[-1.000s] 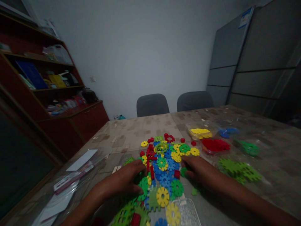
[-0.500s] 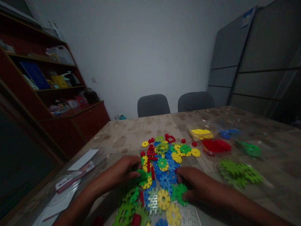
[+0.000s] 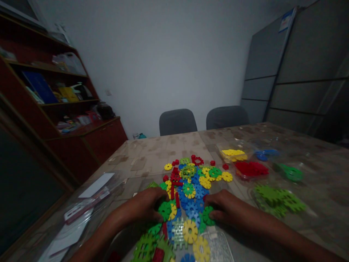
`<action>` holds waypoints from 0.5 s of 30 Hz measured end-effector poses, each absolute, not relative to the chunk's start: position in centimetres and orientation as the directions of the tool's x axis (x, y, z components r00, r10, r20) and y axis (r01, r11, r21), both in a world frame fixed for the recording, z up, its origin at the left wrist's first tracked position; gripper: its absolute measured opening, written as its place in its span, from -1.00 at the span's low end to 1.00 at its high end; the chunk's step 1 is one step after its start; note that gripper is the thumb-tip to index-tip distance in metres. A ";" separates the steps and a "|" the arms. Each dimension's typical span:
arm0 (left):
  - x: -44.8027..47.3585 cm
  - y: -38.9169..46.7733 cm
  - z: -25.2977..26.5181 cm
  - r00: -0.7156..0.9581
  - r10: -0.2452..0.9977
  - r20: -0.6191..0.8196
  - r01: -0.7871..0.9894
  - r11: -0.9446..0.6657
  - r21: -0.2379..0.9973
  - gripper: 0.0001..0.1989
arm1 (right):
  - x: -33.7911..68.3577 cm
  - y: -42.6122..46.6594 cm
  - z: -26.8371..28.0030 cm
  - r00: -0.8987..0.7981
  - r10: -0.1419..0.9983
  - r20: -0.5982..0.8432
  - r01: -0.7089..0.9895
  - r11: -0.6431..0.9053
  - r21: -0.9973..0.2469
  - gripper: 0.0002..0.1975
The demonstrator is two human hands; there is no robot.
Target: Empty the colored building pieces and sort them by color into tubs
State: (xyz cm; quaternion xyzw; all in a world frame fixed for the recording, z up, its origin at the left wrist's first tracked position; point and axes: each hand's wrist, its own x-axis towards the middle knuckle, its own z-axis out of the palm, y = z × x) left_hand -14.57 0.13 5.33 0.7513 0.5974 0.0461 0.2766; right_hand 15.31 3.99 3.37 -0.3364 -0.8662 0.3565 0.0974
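Colourful plastic gear-like building pieces lie heaped on the table in front of me. My left hand point(image 3: 149, 204), at the heap's left side, has thumb and fingers curled around the edge of a green notched disc point(image 3: 165, 211). On the right, my right hand point(image 3: 225, 208) pinches another green notched disc point(image 3: 208, 216) at its edge. Between the hands are blue notched discs point(image 3: 192, 209) and a red stick point(image 3: 177, 200). Closer to me are a yellow notched disc point(image 3: 190, 231), a pale green square lattice piece point(image 3: 178, 233) and green square pieces point(image 3: 144, 248).
Sorted pieces sit in clear packs at the right: yellow point(image 3: 234, 155), red point(image 3: 251, 169), blue point(image 3: 263, 155), green point(image 3: 293, 173) and light green point(image 3: 278, 198). White sheets and plastic wrapping point(image 3: 72, 229) lie at the left. Two grey chairs point(image 3: 178, 122) stand beyond the table point(image 3: 160, 147).
My right hand has raised its green disc slightly, away from the pieces near me. My left hand has shifted a little toward me, and its green disc shows more fully.
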 end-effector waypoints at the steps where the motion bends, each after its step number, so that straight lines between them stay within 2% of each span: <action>1: -14.5 0.2 5.3 0.290 0.925 -0.246 0.865 -0.144 0.481 -0.57 | 15.3 4.0 3.4 -0.757 0.650 -0.073 0.512 0.519 -0.685 -0.85; 5: -14.1 0.4 5.6 0.353 0.923 -0.151 0.805 -0.217 0.551 -0.67 | 15.5 3.8 3.4 -0.742 0.668 -0.056 0.520 0.521 -0.677 -0.78; 10: -12.6 0.6 5.3 0.339 0.938 -0.073 0.729 -0.213 0.650 -0.91 | 15.2 3.8 3.6 -0.706 0.708 -0.007 0.490 0.482 -0.727 -0.78; 15: -10.9 0.4 4.2 0.309 0.950 -0.051 0.605 -0.155 0.781 -0.81 | 14.1 3.9 2.9 -0.670 0.740 0.059 0.376 0.407 -0.833 -0.74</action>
